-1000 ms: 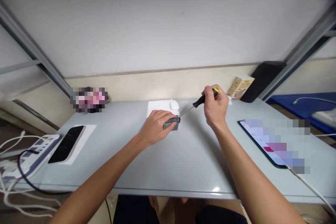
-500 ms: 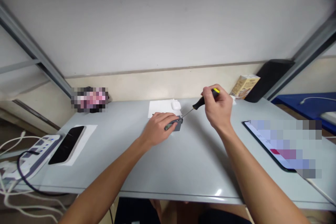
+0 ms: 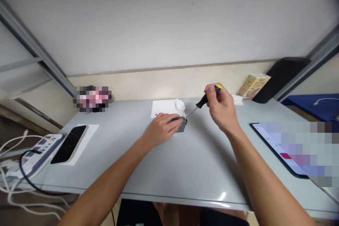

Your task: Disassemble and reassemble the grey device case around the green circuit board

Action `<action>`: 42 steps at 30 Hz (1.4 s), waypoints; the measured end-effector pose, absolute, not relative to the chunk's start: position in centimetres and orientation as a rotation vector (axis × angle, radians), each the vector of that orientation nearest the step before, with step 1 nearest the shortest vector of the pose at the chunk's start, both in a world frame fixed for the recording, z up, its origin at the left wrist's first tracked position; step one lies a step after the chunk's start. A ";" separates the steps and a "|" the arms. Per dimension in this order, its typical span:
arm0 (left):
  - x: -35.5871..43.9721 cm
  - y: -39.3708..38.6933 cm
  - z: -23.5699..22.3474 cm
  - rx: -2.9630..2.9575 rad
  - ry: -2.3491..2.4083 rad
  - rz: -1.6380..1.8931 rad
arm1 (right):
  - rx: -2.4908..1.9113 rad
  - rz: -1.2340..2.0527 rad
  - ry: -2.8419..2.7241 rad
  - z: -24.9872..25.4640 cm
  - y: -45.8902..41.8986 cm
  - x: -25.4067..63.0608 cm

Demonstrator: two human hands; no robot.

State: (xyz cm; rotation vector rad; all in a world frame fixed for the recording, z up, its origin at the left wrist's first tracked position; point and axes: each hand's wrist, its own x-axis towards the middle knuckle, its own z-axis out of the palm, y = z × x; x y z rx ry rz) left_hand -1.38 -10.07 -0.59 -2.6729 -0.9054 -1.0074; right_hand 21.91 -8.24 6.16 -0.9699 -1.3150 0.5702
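My left hand [image 3: 162,130] is closed over a small dark grey device [image 3: 181,125] and presses it down on the grey table [image 3: 169,162]. My right hand [image 3: 222,107] grips a screwdriver [image 3: 205,99] with a black handle and a yellow end. Its thin metal shaft slants down to the left, and the tip meets the right end of the device. A white sheet of paper [image 3: 161,107] lies just behind the device, with a small white case [image 3: 179,105] on it.
A black phone [image 3: 69,143] lies on a white sheet at the left, beside a power strip [image 3: 37,153] with cables. A tablet [image 3: 280,148] with a lit screen lies at the right. A carton [image 3: 253,85] and a black object [image 3: 280,77] stand at the back right.
The view has shifted slightly, so everything sits a little further right. My left hand has tilted the device and covers more of it. The screwdriver stays at the device's right end.
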 end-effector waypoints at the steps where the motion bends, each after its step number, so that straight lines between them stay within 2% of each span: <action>1: -1.5 -10.0 -0.5 -2.687 -0.889 -0.966 | -1.003 0.584 -1.233 5.7 -7.7 22.0; 6: -2.3 -10.7 0.5 -2.777 -0.904 -0.981 | -1.010 0.853 -0.928 2.8 -5.7 21.8; 9: -3.2 -10.9 1.1 -2.779 -1.050 -1.189 | -1.076 0.953 -1.054 1.3 -5.6 20.7; 13: -5.1 -9.5 1.2 -2.533 -1.475 -1.491 | -1.114 1.047 -1.260 0.0 -6.1 19.0; 18: -7.2 -7.3 -0.3 -2.455 -1.743 -1.144 | -1.139 1.091 -1.333 -0.7 -6.3 18.3; 22: -7.7 -6.8 -1.3 -2.525 -1.782 -0.826 | -1.155 1.087 -1.349 -1.0 -6.4 18.2; 25: -7.7 -6.8 -1.5 -2.552 -1.777 -0.718 | -1.144 1.103 -1.355 -0.9 -6.6 18.1; 42: -7.2 -7.1 -1.0 -2.593 -1.765 -0.889 | -1.108 1.141 -1.259 -0.9 -6.3 18.6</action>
